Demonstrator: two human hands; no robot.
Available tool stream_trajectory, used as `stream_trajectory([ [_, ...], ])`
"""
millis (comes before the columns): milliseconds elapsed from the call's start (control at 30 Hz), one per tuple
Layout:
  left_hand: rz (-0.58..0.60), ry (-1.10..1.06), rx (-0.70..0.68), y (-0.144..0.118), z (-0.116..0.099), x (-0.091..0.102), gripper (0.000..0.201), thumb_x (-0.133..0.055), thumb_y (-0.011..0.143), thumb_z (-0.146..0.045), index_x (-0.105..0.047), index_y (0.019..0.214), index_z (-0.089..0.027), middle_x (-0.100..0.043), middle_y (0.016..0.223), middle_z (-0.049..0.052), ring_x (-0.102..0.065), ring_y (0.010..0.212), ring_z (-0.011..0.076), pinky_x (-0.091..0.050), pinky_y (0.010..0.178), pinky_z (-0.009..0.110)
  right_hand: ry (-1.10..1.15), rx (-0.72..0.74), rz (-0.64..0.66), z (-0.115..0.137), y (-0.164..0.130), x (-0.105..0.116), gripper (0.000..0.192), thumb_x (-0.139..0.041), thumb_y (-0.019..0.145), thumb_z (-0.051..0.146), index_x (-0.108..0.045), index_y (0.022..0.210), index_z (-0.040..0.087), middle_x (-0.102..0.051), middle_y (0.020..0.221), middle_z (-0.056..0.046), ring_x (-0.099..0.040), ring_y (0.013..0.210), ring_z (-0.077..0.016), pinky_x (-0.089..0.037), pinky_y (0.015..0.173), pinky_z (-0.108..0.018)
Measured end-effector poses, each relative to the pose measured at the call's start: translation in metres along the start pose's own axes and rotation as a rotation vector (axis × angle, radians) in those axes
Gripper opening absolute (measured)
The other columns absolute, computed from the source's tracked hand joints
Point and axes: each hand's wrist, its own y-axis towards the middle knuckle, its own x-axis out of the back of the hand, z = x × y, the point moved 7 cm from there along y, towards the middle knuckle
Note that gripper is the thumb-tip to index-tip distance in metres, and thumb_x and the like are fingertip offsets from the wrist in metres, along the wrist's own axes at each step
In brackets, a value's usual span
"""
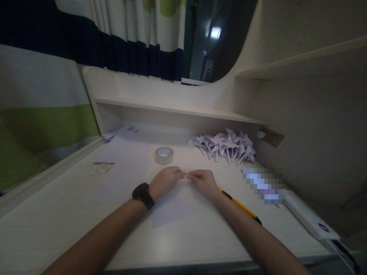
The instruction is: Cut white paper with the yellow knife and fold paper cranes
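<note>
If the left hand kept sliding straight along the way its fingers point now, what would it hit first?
The left hand points right, fingertips nearly meeting the right hand over a white paper sheet. It would probably meet the right hand's fingers first; whether a small folded piece sits between them is too dim to tell.

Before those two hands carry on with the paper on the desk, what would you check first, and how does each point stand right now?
1. Both hands on the paper: left hand and right hand meet fingertip to fingertip at the far edge of the white sheet: ok.
2. Fold pinched evenly: too small and dim: cannot tell.
3. Sheet flat on the desk: ok.
4. Tape roll apart from the hands, beyond them: ok.
5. Yellow pencil lies partly under the right forearm and may roll: not ok.
6. Pile of folded paper shapes apart from the sheet: ok.
</note>
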Motion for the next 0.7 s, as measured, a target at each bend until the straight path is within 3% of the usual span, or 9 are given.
stream_trajectory([
  [367, 0.022, -0.051, 0.028, 0.001, 0.000, 0.000, 0.025, -0.048, 0.089, -0.007, -0.070, 0.095, -0.016, -0.067, 0.087, 0.007, -0.061, 0.081, 0.0179, -0.045, 0.072, 0.026, 0.012, -0.051, 0.002, -0.002, 0.000, 0.000, 0.021, -0.063, 0.076, 0.033, -0.078, 0.080, 0.018, -0.075, 0.072, -0.004, -0.065, 0.063, -0.0190, -0.048, 0.060, -0.028],
  [567, 0.015, -0.243, 0.187, 0.003, 0.015, -0.004, 0.020, -0.052, 0.089, -0.018, -0.072, 0.088, -0.016, -0.072, 0.084, 0.007, -0.064, 0.079, 0.0189, -0.044, 0.071, 0.027, -0.019, 0.006, -0.009, 0.005, -0.003, -0.002, 0.018, -0.064, 0.075, 0.031, -0.077, 0.080, 0.021, -0.076, 0.081, -0.005, -0.069, 0.072, -0.0216, -0.052, 0.068, -0.031],
  [700, 0.007, -0.412, 0.283, 0.005, 0.020, -0.001, 0.016, -0.058, 0.085, -0.021, -0.073, 0.087, -0.015, -0.073, 0.084, 0.006, -0.064, 0.077, 0.0183, -0.043, 0.068, 0.026, 0.058, -0.016, -0.086, 0.008, -0.002, 0.002, 0.021, -0.066, 0.075, 0.036, -0.077, 0.080, 0.019, -0.075, 0.074, -0.006, -0.068, 0.066, -0.0202, -0.052, 0.063, -0.030],
])
